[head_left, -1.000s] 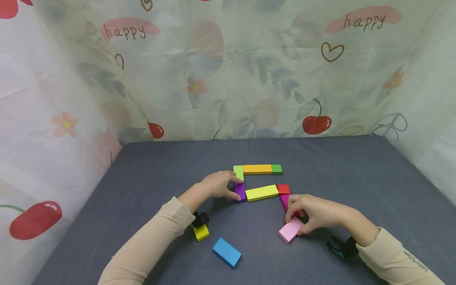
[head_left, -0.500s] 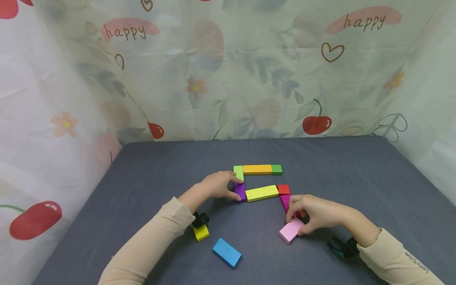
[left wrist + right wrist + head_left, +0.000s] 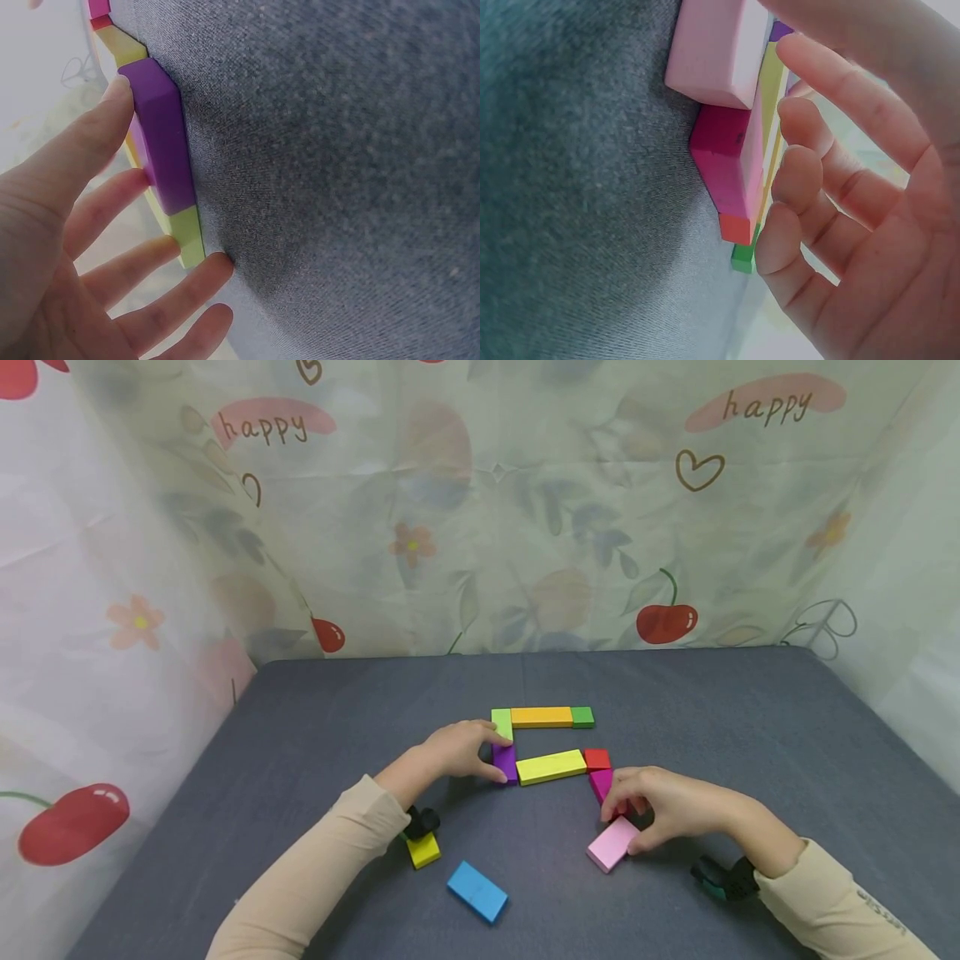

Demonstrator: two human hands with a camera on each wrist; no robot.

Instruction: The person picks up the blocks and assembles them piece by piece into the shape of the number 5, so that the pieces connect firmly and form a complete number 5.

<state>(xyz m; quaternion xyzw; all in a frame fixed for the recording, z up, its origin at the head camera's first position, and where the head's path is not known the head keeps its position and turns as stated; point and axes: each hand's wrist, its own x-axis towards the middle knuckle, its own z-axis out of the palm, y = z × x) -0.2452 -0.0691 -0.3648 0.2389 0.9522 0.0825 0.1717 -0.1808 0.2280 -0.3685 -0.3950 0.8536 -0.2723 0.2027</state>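
Observation:
My left hand (image 3: 459, 749) rests beside a purple block (image 3: 506, 764) and a light green block (image 3: 502, 723) laid end to end. In the left wrist view its thumb touches one end of the purple block (image 3: 163, 142), and its other fingers spread fairly straight along the two blocks. My right hand (image 3: 675, 803) pinches a light pink block (image 3: 611, 846) between thumb and fingers. That pink block lies against the near end of a magenta block (image 3: 600, 783), partly hidden by the fingers. A red block (image 3: 597, 759) adjoins the magenta one at its far end.
A long yellow block (image 3: 552, 767) runs between the purple and red blocks. An orange block (image 3: 541, 717) and a green block (image 3: 582, 717) extend rightward from the light green one. Nearer lie a blue block (image 3: 477, 892) and a yellow block (image 3: 424, 850), partly behind the left wrist camera.
My right hand and wrist have shifted very slightly, with the fingers still at the pink block. The left hand and the blocks stay where they were.

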